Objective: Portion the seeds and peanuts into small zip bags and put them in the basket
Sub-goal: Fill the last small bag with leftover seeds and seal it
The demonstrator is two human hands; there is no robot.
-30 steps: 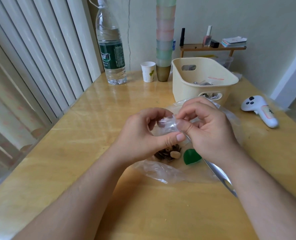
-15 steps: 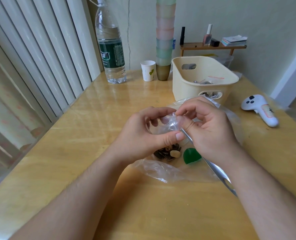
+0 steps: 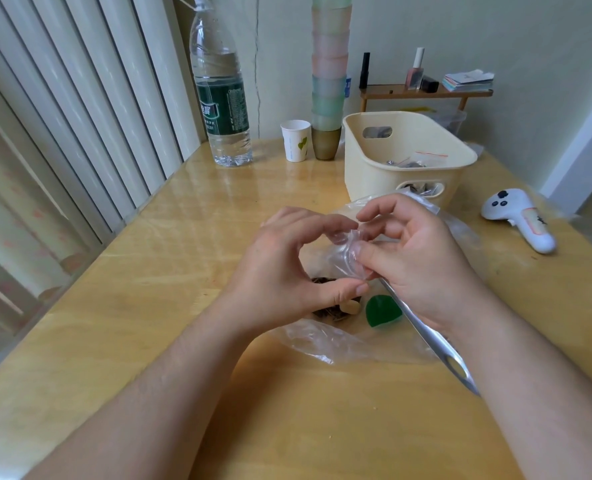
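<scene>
A small clear zip bag (image 3: 343, 251) hangs between my two hands above the table. My left hand (image 3: 287, 271) pinches it with the index fingertip at its top edge and the thumb at its lower corner. My right hand (image 3: 422, 265) pinches the bag's rim with thumb and fingers, and a metal spoon handle (image 3: 433, 341) sticks out from under its palm toward me. Below the hands, dark seeds and a peanut (image 3: 348, 308) lie in a large clear plastic bag (image 3: 322, 341). The cream basket (image 3: 363, 168) stands behind, with filled bags inside.
A green leaf-shaped piece (image 3: 382, 310) lies on the large bag. A water bottle (image 3: 223, 109), paper cup (image 3: 296, 140) and tall stack of cups (image 3: 329, 84) stand at the back. A white controller (image 3: 519, 218) lies at the right. Blinds line the table's left edge.
My hands have drawn slightly apart and my left index finger has lifted, stretching the small bag's mouth wider. The seeds, spoon and basket stay where they were.
</scene>
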